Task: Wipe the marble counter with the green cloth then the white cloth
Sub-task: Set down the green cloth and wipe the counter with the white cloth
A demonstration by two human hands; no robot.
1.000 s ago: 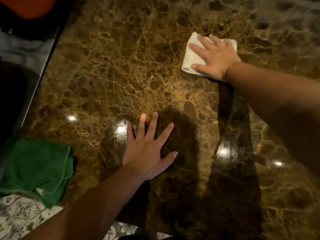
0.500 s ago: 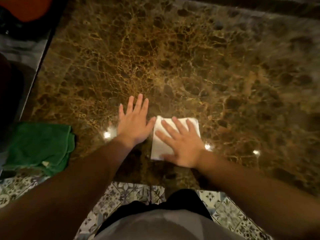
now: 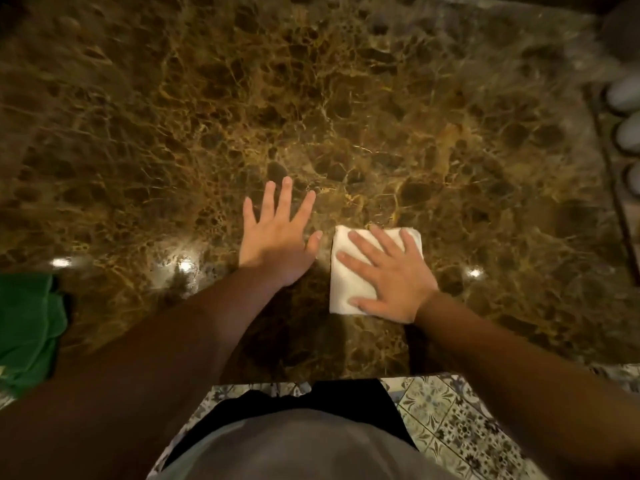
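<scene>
The brown marble counter point(image 3: 346, 98) fills most of the head view. My right hand point(image 3: 391, 278) lies flat with spread fingers on a folded white cloth point(image 3: 346, 289), pressing it onto the counter close to the near edge. My left hand point(image 3: 277, 240) rests palm down on the bare marble just left of the white cloth, fingers apart, holding nothing. The green cloth point(image 3: 27, 327) lies crumpled at the far left, at the counter's near edge, with no hand on it.
A tray point(image 3: 620, 202) with pale rounded objects point(image 3: 627, 95) stands at the right edge of the counter. The counter's near edge point(image 3: 311, 377) runs in front of my body, with patterned floor tiles point(image 3: 450, 420) below.
My right hand has pulled the white cloth from the far right of the counter back toward the near edge, beside my left hand. The view has shifted right, so the green cloth sits further left.
</scene>
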